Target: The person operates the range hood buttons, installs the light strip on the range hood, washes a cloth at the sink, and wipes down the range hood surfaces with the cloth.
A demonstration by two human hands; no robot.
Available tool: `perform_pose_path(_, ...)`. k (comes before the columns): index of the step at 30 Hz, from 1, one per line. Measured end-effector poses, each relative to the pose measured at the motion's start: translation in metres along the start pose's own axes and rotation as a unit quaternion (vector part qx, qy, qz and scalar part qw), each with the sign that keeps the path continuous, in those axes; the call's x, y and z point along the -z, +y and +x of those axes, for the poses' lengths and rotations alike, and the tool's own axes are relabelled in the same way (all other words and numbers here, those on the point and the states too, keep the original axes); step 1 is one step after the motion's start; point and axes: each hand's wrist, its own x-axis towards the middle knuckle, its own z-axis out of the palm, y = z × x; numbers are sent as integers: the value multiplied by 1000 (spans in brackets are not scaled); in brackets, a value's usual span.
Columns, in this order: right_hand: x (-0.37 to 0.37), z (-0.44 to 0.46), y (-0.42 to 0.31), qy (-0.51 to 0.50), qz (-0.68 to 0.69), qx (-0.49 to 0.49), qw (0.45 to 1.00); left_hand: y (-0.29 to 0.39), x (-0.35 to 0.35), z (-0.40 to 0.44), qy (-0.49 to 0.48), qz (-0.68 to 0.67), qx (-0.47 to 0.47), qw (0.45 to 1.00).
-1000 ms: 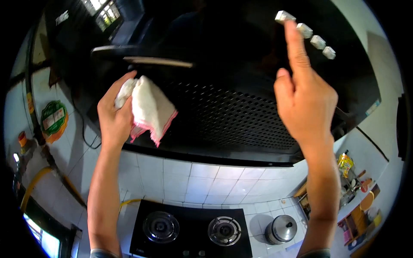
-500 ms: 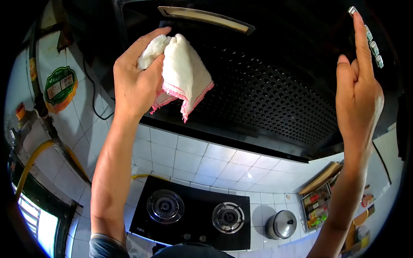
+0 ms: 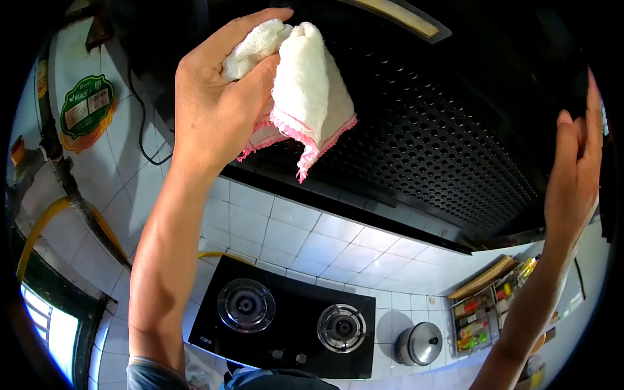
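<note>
My left hand is closed round a bunched white cloth with pink stitched edges, whose loose corners hang down in front of the black range hood. Round holes cover the hood's slanted panel. At the far right, my right hand is raised with its index finger stretched upward and the thumb apart, holding nothing visible. That fingertip reaches the dark right edge of the view near the hood's buttons, which are mostly hidden now; whether it touches one I cannot tell.
Below stands a black two-burner gas stove. To its right are a lidded metal pot and a rack of bottles and packets. A yellow hose and a green label are on the left. The hood's light strip is at the top.
The view has shifted, and both hands now appear farther right in it. My right index finger was at the row of silvery buttons; those buttons have nearly left the view. The cloth stays in my left hand.
</note>
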Motion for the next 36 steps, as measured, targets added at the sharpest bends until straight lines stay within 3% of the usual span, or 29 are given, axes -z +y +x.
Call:
perform_pose_path(2, 0, -7, 3, -19, -16, -71, 997, 4, -2, 0, 9, 33, -9, 999)
perform_pose_path(3, -3, -6, -7, 81, -9, 14, 997, 6, -3, 0, 18, 66, -20, 997)
perform_pose_path(4, -5, -7, -8, 84, -11, 15, 996, 8, -4, -1, 20, 64, -23, 997)
perform_pose_path(6, -2, -10, -8, 84, -30, 2, 996, 9, -5, -3, 24, 17, 35, 999)
perform_pose_path(8, 1, -8, -11, 66, 12, 2, 998, 3, -1, -3, 16, 0, 16, 1000)
perform_pose_path(10, 1, -9, -16, 51, 55, -58, 996, 0, 1, -4, 0, 18, -38, 999)
perform_pose_path(12, 4, -6, -12, 65, 18, -21, 997, -4, 1, -4, 10, 16, -29, 999)
perform_pose_path(14, 6, -7, -5, 47, -10, -19, 999, -12, 4, 0, -13, 67, -108, 992)
perform_pose_path(16, 6, -3, -8, 73, 11, 24, 997, -14, 3, -2, -4, 51, -111, 992)
perform_pose_path(18, 13, -5, 1, 0, 17, -53, 998, -13, 2, -3, 6, 27, -121, 992)
perform_pose_path(26, 12, 1, -19, 46, 56, 16, 997, -22, 4, -1, 11, 77, -156, 985)
perform_pose_path(28, 14, 0, -23, 35, 78, 7, 996, -29, 4, 2, 8, 23, -199, 980)
perform_pose_path(32, 15, -1, -27, 28, 83, -39, 995, -36, 7, 2, -11, 38, -175, 984)
perform_pose_path(34, 11, -3, -23, 31, 83, -42, 995, -48, 2, 8, 0, -80, -222, 972)
perform_pose_path(36, 2, -3, -14, 91, 67, 72, 991, -40, 5, 2, -1, -15, -207, 978)
